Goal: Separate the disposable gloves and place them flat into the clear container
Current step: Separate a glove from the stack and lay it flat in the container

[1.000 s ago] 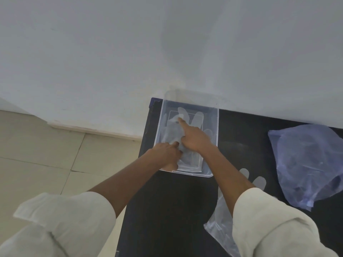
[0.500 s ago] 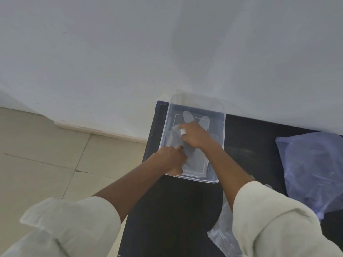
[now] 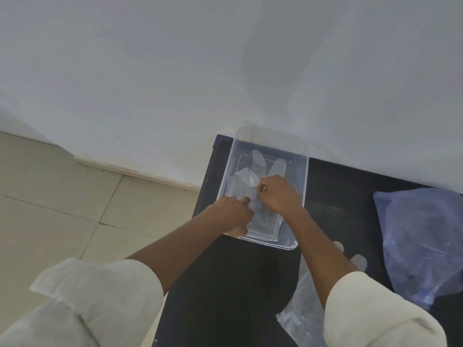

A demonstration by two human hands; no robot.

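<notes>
A clear container [image 3: 304,176] stands at the far left corner of the black table [image 3: 225,284]. Thin transparent gloves [image 3: 260,161] lie inside it, fingers pointing to the wall. My right hand [image 3: 279,194] is in the container and pinches a folded-over glove finger [image 3: 246,177] between thumb and forefinger. My left hand [image 3: 233,214] presses down on the glove's cuff end at the container's near left. A stack of more clear gloves [image 3: 303,304] lies on the table under my right forearm, partly hidden by my sleeve.
A bluish plastic bag [image 3: 423,236] lies crumpled at the table's right side. The white wall [image 3: 225,71] rises right behind the container. Beige floor tiles [image 3: 50,196] show to the left of the table's edge.
My right hand went from pointing with a stretched forefinger to pinching a glove finger and pulling it back. My left hand stayed on the cuff. The camera shifted slightly.
</notes>
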